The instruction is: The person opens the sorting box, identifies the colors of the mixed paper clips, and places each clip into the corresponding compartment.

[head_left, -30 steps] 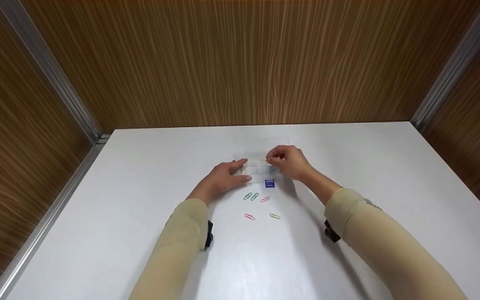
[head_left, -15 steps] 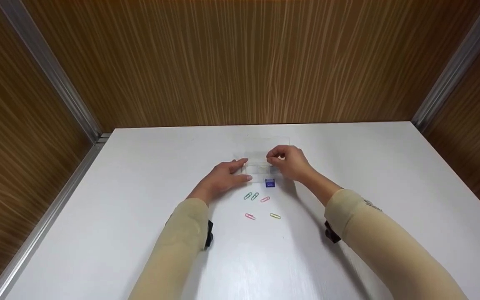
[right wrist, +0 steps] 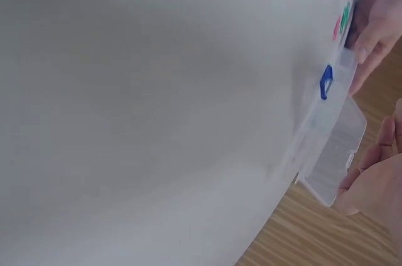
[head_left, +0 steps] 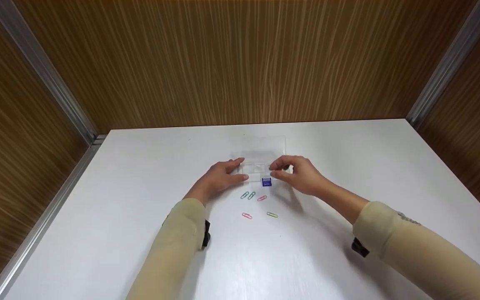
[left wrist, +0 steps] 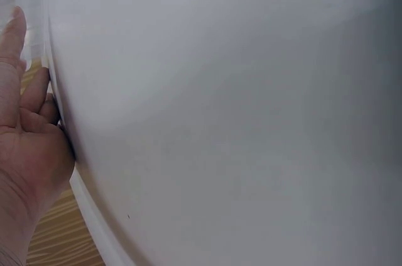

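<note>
A clear plastic box (head_left: 250, 168) with compartments and a blue latch (head_left: 266, 182) at its front lies on the white table, its clear lid (head_left: 263, 143) laid back behind it. My left hand (head_left: 220, 176) holds the box's left end, thumb at the front and index finger at the back. At the right end, my right hand (head_left: 302, 173) has thumb and index finger slightly parted, with nothing visible between them. In the right wrist view, this hand (right wrist: 377, 175) appears beside the lid (right wrist: 336, 153). The contents of the box are too faint to make out.
In front of the box lie two green paper clips (head_left: 248, 195), a pink paper clip (head_left: 262, 198), another pink paper clip (head_left: 247, 216) and a yellow-green paper clip (head_left: 272, 215). Wood-grain panels (head_left: 240, 62) stand behind and at the sides of the table (head_left: 111, 187).
One second ago my right hand pinched a yellow paper clip above the box. The clip is out of those fingers, and the hand has moved slightly right and nearer. My left hand stays on the box.
</note>
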The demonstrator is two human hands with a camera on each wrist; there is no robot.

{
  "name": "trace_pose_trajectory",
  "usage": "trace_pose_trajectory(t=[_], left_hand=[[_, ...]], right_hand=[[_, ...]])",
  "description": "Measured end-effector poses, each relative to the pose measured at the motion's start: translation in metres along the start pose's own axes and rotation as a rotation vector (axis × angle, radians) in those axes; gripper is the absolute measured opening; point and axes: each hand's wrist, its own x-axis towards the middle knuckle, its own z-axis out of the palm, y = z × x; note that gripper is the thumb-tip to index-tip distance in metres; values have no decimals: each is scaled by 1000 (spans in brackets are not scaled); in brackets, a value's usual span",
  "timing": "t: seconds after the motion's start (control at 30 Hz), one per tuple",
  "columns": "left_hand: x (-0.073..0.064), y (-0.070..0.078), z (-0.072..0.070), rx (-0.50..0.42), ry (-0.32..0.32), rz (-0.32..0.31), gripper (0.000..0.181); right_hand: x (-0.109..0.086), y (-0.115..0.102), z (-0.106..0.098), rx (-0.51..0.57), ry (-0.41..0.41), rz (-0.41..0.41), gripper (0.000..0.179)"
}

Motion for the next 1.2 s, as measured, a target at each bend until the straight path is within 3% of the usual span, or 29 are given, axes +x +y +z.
trace_pose_trajectory(t=[0.37, 0.7, 1.2], left_hand=[[0, -1, -3, 16, 7, 2, 70], [1, 3, -3, 5, 0, 11, 72], [-2, 3, -1, 27, 4, 32, 71]], right_hand=[[-26, 16, 15, 45, -139, -52, 14], [-34, 29, 21, 98, -313, -25, 16], [-36, 34, 26, -14, -317, -120, 25]])
